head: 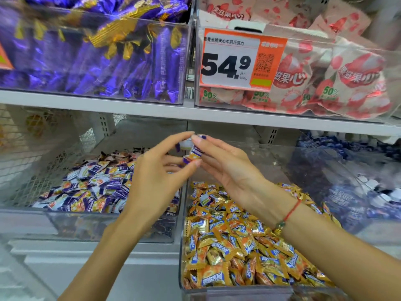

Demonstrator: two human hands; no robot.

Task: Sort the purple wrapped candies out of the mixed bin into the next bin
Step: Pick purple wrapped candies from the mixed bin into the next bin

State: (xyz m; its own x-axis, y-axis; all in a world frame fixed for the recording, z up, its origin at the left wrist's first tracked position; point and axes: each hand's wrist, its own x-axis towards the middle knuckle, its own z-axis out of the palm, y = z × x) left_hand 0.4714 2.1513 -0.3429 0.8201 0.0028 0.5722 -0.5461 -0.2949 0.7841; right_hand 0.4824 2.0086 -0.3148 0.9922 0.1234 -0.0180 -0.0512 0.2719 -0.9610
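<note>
Both my hands meet above the divide between two clear bins on the lower shelf. My left hand point(160, 170) and my right hand point(225, 164) together pinch a few purple wrapped candies point(193, 152) between their fingertips. Below on the left is a bin point(26, 220) holding purple-and-white wrapped candies point(97, 187). To the right stands the mixed bin point(217, 293), full of orange-and-gold wrapped candies point(238, 240) with a purple one point(205, 198) near its back. How the held candies are shared between the two hands is not clear.
The upper shelf point(152, 109) carries a bin of large purple bars point(97, 61) and a bin of pink-and-white packets point(336, 79) with an orange price tag point(238, 59). A bin of dark blue packets point(347, 187) sits at the far right.
</note>
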